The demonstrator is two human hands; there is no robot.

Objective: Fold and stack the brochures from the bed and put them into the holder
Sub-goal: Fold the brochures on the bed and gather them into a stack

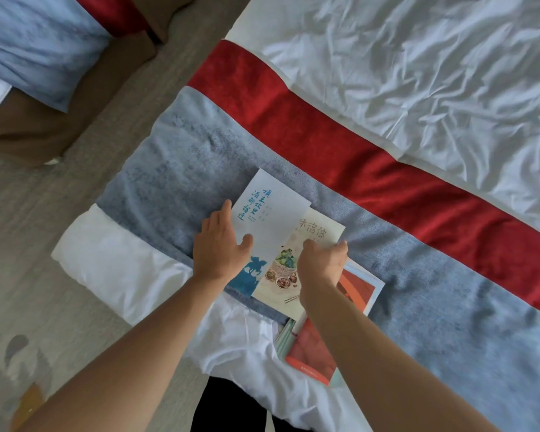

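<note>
A white brochure with blue lettering [270, 210] lies folded on the bed's blue-grey runner [181, 169]. My left hand [220, 244] rests flat against its left edge, fingers straight. A cream brochure with food pictures [286, 275] overlaps it on the right; my right hand [320, 263] lies on it, fingertips curled over its upper right part. More brochures lie below: a red-and-white one [360, 289] under my right wrist and a red one [309, 350] near the bed's edge. No holder is in view.
The bed has a red band [325, 132] and a wrinkled white sheet [418, 73] beyond the runner. Grey carpet [44, 213] lies to the left, with a second bed [28, 42] at the upper left.
</note>
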